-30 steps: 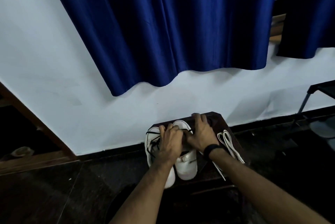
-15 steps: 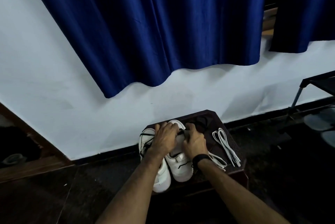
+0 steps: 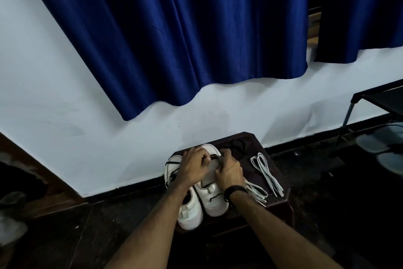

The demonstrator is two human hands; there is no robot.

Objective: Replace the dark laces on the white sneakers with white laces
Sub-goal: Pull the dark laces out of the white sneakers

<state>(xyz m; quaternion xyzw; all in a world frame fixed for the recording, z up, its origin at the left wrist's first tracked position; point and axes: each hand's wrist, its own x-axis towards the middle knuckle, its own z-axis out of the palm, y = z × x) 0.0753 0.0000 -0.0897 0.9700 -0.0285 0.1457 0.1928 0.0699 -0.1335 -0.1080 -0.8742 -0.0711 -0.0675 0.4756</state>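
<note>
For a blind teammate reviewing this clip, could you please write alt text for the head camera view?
Both hands, the left hand and right hand, pinch a dark lace on one of two white sneakers standing on a dark wooden stool. White laces lie loose beside the shoes; a blue curtain hangs on the white wall behind.

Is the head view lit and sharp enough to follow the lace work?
Head view: dim, the floor near black; wide-angle bend tilts the wall. Both hands are fairly sharp on the right sneaker, hiding its eyelets; white laces read clearly.
</note>
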